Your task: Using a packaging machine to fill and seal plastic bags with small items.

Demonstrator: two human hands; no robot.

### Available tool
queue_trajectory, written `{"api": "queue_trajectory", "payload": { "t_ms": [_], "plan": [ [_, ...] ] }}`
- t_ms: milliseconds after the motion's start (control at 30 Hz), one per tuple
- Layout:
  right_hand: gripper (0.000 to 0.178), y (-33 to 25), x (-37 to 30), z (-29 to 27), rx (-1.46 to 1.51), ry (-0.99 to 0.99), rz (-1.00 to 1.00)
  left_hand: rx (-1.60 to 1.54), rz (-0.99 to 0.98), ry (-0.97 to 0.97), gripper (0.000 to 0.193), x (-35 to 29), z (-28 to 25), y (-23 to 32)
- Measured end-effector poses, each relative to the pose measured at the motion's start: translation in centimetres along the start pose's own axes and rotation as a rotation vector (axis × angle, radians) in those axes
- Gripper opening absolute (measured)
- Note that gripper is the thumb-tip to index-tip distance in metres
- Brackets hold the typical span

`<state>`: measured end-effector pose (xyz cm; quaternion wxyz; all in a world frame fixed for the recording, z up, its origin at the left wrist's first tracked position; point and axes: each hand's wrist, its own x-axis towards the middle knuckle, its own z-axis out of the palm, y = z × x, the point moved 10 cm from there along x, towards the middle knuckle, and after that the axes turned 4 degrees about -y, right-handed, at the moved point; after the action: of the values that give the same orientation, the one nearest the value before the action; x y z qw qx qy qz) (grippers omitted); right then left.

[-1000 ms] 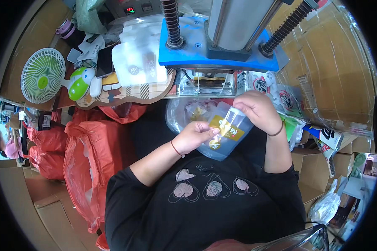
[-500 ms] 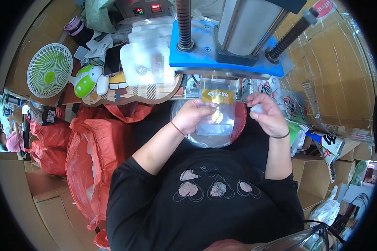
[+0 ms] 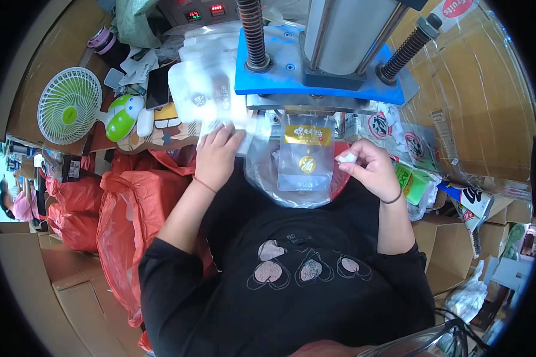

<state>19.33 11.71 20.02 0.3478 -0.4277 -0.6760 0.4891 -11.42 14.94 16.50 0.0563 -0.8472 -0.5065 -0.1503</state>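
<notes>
My left hand point(image 3: 216, 156) lies with fingers stretched out on the front edge of a pile of frosted pouches point(image 3: 203, 89), beside the press. Between my hands, a clear plastic pouch point(image 3: 307, 177) with a gold band and a round gold emblem extends toward me from under the press, and neither hand touches it. Below it is a round tub point(image 3: 262, 189) that looks lined with clear plastic, with red at its right side. To the pouch's right, my right hand point(image 3: 375, 172) pinches a small white wad point(image 3: 348, 158), perhaps tissue or cloth, between thumb and fingers.
A blue press plate point(image 3: 315, 83) with spring-wrapped posts stands ahead. On the left are a green-and-white fan point(image 3: 70, 107), a phone point(image 3: 158, 89) and red plastic bags point(image 3: 131, 220). A tall cardboard box point(image 3: 482, 101) walls the right side, with printed packages point(image 3: 420, 149) before it.
My left hand has let go of the clear pouch and moved left onto the frosted pile. My right hand has shifted slightly down and left, keeping the white wad.
</notes>
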Motion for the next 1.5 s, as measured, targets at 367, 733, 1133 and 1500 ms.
{"api": "queue_trajectory", "payload": {
  "t_ms": [367, 733, 1133, 1500],
  "plan": [
    [0.016, -4.1, 4.3, 2.8, 0.243, 0.186, -0.117, -1.229, -0.348, -0.315, 0.019, -0.6, 2.7, 6.4],
    [0.028, -2.6, 3.2, -2.3, -0.198, 0.131, 0.029, -2.022, -0.482, -0.798, 0.025, -1.9, 6.6, 16.0],
    [0.027, 6.7, 2.7, -9.6, -0.997, 0.181, 0.236, -1.709, -0.574, -0.38, 0.041, 2.9, 9.6, 8.0],
    [0.021, 6.9, 4.3, -10.3, -1.094, 0.221, 0.143, 0.098, 0.071, 0.017, 0.05, 0.8, -0.8, 1.6]
  ]
}}
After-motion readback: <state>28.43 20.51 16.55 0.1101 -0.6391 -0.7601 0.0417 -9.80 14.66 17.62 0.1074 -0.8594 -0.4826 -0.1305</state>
